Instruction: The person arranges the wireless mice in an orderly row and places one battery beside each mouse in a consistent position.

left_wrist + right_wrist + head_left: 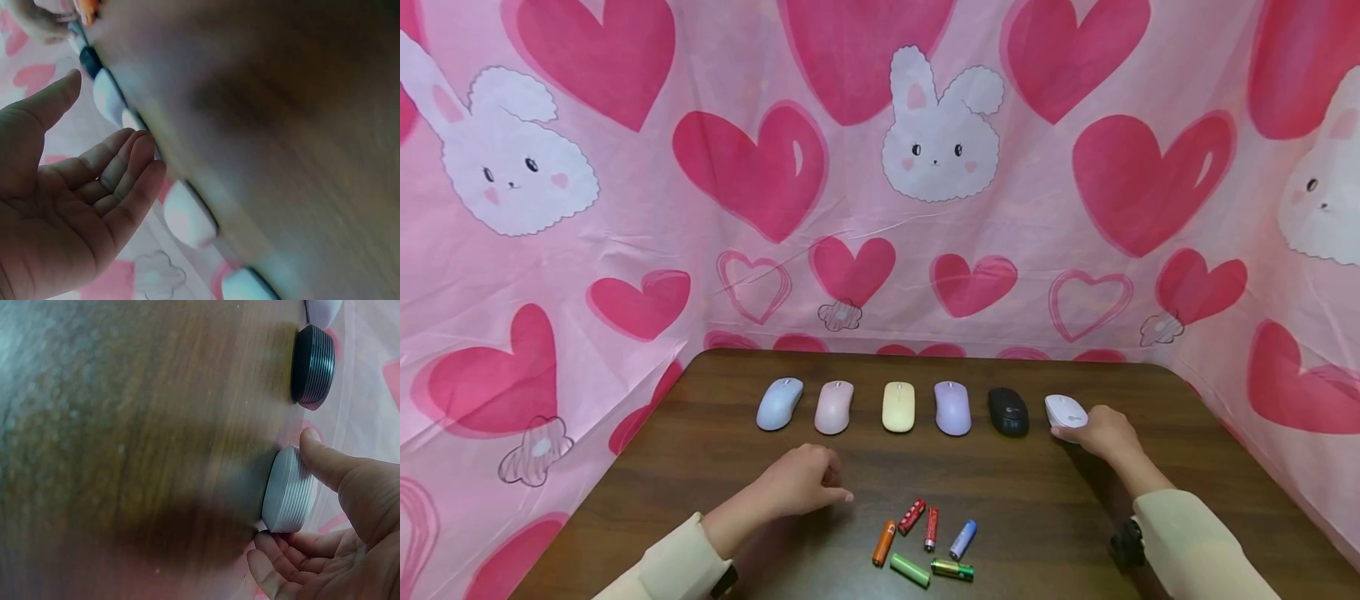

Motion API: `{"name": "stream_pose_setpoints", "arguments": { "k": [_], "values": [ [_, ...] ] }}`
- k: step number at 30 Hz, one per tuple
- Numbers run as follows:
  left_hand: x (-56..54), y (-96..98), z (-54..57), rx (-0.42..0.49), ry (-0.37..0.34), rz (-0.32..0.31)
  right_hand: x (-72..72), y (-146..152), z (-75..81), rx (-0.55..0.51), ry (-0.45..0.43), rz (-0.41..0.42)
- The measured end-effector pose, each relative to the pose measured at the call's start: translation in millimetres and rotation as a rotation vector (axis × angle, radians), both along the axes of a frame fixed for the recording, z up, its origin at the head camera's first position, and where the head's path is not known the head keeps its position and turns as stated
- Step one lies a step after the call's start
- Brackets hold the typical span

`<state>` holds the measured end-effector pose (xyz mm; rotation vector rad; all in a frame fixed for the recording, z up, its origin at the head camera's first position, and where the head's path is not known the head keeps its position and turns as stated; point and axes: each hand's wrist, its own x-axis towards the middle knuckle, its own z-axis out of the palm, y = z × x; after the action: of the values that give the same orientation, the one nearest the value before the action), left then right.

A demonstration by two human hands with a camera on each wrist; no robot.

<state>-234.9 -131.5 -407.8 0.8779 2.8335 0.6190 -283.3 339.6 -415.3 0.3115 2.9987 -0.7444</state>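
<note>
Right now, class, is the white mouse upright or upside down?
Upright: the head view shows the top of the white mouse, not its base.

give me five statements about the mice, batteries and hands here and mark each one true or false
1. The right hand has hold of the white mouse. True.
2. Both hands are gripping something. False: the left hand holds nothing.
3. The black mouse sits between the purple mouse and the white mouse. True.
4. The mouse at the far left of the row is black. False: the light blue mouse is there.
5. The orange battery lies nearer the person than the yellow mouse does. True.
</note>
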Motion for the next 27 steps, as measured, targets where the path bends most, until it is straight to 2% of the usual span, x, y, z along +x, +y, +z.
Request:
{"name": "stream_pose_setpoints", "arguments": {
  "k": [8,17,20,27],
  "values": [
    [17.6,16.0,1.6,-0.049,-0.089,-0.036,0.1,0,0.0,0.003,0.006,0.005],
    [33.4,28.2,0.2,-0.049,-0.126,-0.114,-0.1,0,0.7,0.012,0.008,0.005],
    [37.2,31.9,-1.2,-0.079,-0.114,-0.121,0.2,0,0.5,0.011,0.008,0.002],
    [44.5,39.4,-6.1,-0.104,-0.141,-0.109,-0.2,-1,-0.7,0.006,0.007,0.003]
  ]
}}
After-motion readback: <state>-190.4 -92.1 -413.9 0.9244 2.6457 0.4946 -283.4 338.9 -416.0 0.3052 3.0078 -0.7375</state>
